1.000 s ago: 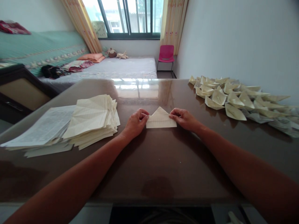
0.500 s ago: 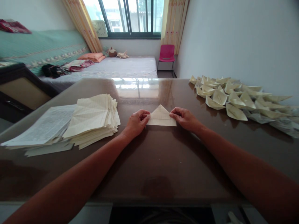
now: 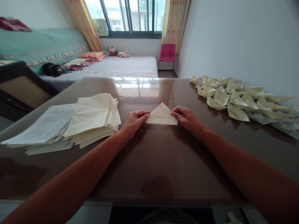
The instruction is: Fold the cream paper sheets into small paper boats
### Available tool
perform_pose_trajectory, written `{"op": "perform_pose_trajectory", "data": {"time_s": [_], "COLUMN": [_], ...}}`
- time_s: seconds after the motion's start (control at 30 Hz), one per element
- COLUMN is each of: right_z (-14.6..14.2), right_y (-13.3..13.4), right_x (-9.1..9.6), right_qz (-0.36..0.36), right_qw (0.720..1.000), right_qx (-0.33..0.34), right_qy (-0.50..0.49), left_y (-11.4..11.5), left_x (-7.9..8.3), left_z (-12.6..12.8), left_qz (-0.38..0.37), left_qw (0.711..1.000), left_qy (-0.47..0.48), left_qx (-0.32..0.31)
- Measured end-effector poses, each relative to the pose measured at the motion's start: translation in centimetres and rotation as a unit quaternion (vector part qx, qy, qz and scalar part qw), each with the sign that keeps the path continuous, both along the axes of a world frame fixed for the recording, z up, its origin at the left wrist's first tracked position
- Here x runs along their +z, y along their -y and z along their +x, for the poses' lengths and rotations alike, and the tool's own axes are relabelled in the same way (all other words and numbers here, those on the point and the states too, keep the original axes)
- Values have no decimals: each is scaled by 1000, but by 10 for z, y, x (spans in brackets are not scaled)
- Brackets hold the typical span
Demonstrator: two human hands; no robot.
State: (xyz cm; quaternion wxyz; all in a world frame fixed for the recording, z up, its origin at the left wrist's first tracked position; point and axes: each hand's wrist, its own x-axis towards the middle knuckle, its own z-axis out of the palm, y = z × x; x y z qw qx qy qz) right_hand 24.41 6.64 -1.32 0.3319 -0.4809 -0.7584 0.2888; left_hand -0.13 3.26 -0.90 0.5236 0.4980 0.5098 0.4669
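Between my hands is a folded sheet of paper (image 3: 162,115), cream coloured, with a pointed top and a straight band along its lower edge. My left hand (image 3: 135,119) pinches its left side between thumb and fingers. At the right side, my right hand (image 3: 184,116) grips the paper the same way. The paper is just above or on the glossy brown table (image 3: 161,168); which of the two I cannot tell. To the left lies a stack of loose cream sheets (image 3: 90,116), the top one creased.
White printed sheets (image 3: 46,124) lie beside the stack at the left. Many folded paper boats (image 3: 233,98) crowd the table's right side near the wall. Beyond the table are a bed (image 3: 135,66) and a pink chair (image 3: 167,53). A dark cabinet (image 3: 21,87) stands at the left.
The fingers of my left hand have straightened a little along the paper's left side. Both hands keep hold of the folded paper, and the view has shifted slightly.
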Motion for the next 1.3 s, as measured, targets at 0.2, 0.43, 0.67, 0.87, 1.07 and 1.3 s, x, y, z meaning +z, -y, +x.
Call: {"op": "perform_pose_trajectory", "data": {"time_s": [0.2, 0.43, 0.67, 0.87, 1.07, 1.3], "right_z": [-2, -4, -4, -7, -6, -5], "right_y": [2, 5, 8, 10, 13, 13], "right_x": [0, 6, 13, 13, 16, 16], "right_qz": [14, -68, -79, -68, -178, -173], "right_qw": [1000, 995, 995, 995, 974, 977], "right_qx": [-2, 56, 56, 73, 89, 97], "right_qy": [8, -39, -24, -23, -106, -76], "left_y": [3, 0, 1, 4, 6, 5], "left_x": [4, 1, 1, 7, 9, 6], "left_z": [2, -1, -2, -1, 1, 3], "left_qz": [33, 52, 66, 75, 38, 86], "left_qw": [997, 992, 979, 976, 988, 983], "left_qy": [-69, -117, -185, -181, -135, -153], "left_qx": [10, -4, -60, -95, -62, -45]}}
